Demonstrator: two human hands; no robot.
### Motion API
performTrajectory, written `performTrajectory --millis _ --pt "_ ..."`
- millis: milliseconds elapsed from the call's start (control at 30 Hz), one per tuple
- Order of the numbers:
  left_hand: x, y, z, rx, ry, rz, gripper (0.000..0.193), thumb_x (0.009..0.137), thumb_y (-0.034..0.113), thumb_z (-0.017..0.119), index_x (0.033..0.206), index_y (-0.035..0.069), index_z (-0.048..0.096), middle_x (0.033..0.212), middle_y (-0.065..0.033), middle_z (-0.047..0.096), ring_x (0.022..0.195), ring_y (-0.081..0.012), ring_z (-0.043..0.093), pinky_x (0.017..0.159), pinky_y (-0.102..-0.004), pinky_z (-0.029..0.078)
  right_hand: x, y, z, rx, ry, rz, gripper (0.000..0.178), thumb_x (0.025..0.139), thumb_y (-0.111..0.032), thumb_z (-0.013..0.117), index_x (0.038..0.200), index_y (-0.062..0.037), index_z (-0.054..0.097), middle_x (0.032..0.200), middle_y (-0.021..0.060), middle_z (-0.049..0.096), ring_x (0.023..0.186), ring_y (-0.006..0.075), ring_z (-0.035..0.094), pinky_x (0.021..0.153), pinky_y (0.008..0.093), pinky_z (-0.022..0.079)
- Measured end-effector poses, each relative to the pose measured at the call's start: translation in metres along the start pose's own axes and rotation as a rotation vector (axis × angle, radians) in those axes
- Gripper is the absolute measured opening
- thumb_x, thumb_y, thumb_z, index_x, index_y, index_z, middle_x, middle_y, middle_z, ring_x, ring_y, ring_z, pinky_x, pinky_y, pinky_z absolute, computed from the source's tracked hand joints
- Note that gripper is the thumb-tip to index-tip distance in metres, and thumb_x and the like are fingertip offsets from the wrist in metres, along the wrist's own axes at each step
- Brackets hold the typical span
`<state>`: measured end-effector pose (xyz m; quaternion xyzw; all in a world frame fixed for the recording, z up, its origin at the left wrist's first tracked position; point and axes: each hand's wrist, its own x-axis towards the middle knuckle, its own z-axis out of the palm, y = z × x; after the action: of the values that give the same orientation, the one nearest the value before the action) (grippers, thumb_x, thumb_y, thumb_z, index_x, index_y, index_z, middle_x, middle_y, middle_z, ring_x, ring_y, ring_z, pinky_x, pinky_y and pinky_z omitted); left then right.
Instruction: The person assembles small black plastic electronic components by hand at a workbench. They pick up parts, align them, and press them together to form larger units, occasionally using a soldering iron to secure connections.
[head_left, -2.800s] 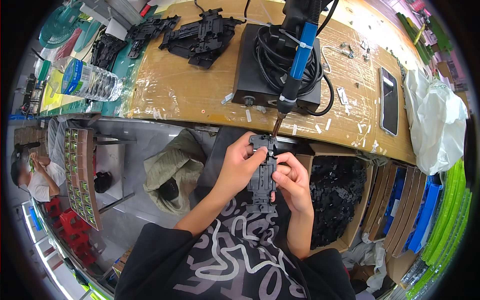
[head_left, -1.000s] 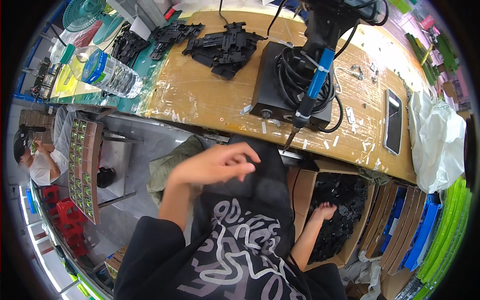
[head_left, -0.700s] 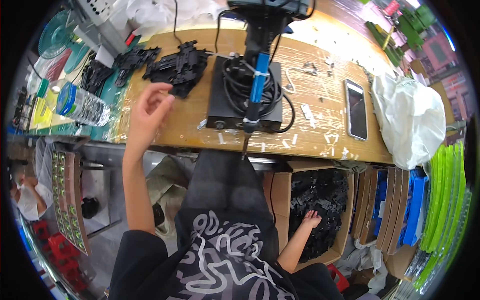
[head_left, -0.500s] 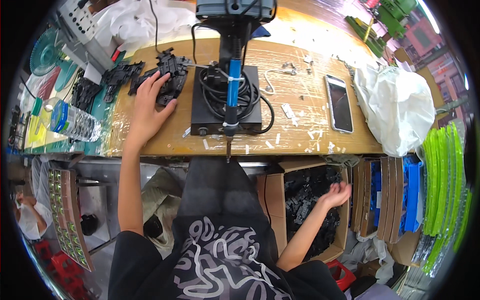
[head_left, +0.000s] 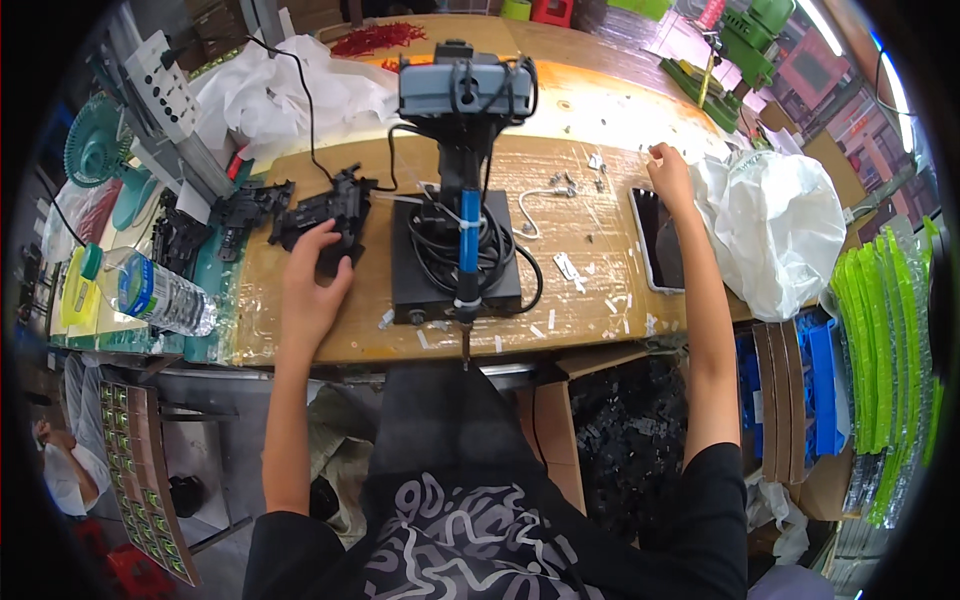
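Note:
My left hand (head_left: pixel 314 295) is closed around the near end of a black plastic part (head_left: pixel 340 205), its thumb and fingers on either side. Further left lie similar black plastic parts (head_left: pixel 245 215), out of my hand. Stretched toward the far right of the table, my right hand (head_left: pixel 670 178) is beyond the phone (head_left: pixel 643 235), and its forearm covers part of the phone. Its fingers are bent together; anything between them is too small to make out. Between my arms a blue-handled electric tool (head_left: pixel 469 230) hangs tip down in front of a black box with coiled cable (head_left: pixel 405 270).
A water bottle (head_left: pixel 160 290) leans at the left. White scraps and small metal bits (head_left: pixel 565 265) lie on the taped tabletop (head_left: pixel 480 345). A white bag (head_left: pixel 775 220) stands right. Below the edge sits an open carton of black pieces (head_left: pixel 620 430), beside green strips (head_left: pixel 880 350).
My right hand has moved from above the carton up to the far right of the table. My left hand stays at the black part. The view has shifted.

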<state>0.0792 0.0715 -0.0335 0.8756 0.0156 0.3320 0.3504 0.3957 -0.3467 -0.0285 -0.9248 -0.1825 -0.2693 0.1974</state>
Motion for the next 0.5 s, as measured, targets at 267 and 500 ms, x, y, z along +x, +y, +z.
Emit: performTrajectory --millis 267,500 --pt "-0.003 0.001 -0.011 -0.219 0.206 -0.150 0.026 0.072 0.001 0.054 0.098 0.003 0.050 0.102 -0.0079 0.054 0.092 -0.0159 0.051 0.081 -0.0278 0.039 0.037 0.000 0.047 -0.364 -0.099 0.227 0.017 0.075 -0.013 0.048 0.084 -0.0006 0.056 0.090 0.0179 0.056 0.085 0.0328 0.055 0.071 0.0425 0.045" --pt "-0.004 -0.006 -0.012 -0.498 0.366 -0.201 0.012 0.088 0.011 0.038 0.095 0.004 0.042 0.108 -0.0121 0.050 0.089 -0.0135 0.049 0.071 -0.0248 0.043 0.033 -0.015 0.046 -0.520 -0.132 0.107 0.013 0.073 -0.008 0.045 0.081 -0.0022 0.054 0.088 0.0144 0.055 0.082 0.0309 0.055 0.067 0.0401 0.047"
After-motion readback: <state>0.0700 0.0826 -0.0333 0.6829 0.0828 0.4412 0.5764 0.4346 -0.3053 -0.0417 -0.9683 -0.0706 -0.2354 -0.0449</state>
